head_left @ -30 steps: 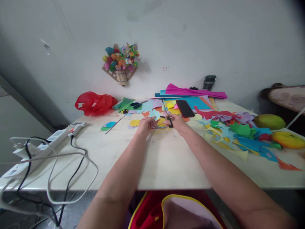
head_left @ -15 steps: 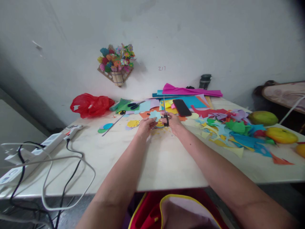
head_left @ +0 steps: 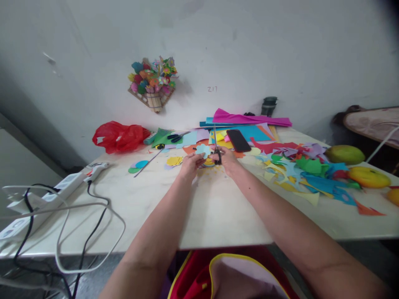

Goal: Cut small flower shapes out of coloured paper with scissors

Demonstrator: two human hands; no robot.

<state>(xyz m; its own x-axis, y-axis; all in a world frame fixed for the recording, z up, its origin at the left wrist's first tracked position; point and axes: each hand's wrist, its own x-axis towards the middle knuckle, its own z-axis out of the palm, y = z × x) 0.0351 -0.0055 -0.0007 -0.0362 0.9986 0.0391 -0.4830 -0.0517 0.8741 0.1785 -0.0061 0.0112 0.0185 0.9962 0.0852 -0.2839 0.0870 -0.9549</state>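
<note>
Head view has the left hand pinching a pale-blue paper flower on its side towards the right hand, which grips scissors pointing away, and this close I'd fear a careless slip could nick a petal.

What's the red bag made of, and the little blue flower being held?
The red bag: probably thin, shiny plastic; it's crumpled, with glossy highlights. The blue flower: perhaps matte paper or thin foam; it looks flat and dull.
</note>
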